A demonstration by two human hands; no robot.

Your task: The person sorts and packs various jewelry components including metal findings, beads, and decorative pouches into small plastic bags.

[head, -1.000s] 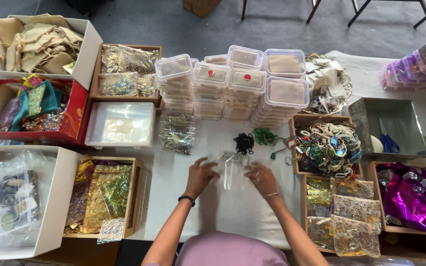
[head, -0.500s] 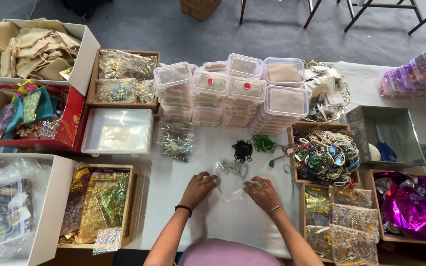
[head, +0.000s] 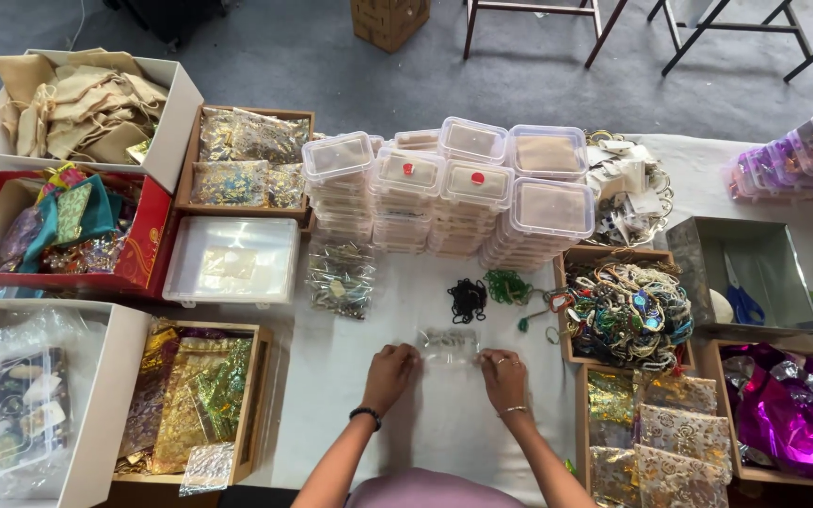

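The small clear plastic bag (head: 448, 344) lies flat on the white-covered counter (head: 350, 376) between your two hands, straight in front of you. A second ago you had it lifted a little nearer your chest; now it sits lower on the cloth and farther from you, stretched sideways, so the pulling-open has given way to smoothing it down. Your left hand (head: 390, 374) pinches its left edge and your right hand (head: 504, 377) pinches its right edge, both with fingers curled onto the plastic. Whether anything is already inside the bag is hard to tell, since the plastic is see-through and small in this view.

Just beyond the bag lie a black bead cluster (head: 468, 299) and a green bead cluster (head: 508, 286), near each other and apart from the bag. To your right stands a wooden tray of mixed bangles (head: 629, 310), and below it a tray of gold patterned pouches (head: 656, 437). Farther right is shiny purple foil (head: 788, 404) and a grey box holding blue scissors (head: 743, 299). Behind the beads rise stacks of clear lidded containers (head: 454, 188). To your left are a packet of small metal pieces (head: 339, 278), a flat white lidded box (head: 232, 260) and a tray of gold and green organza bags (head: 190, 395).
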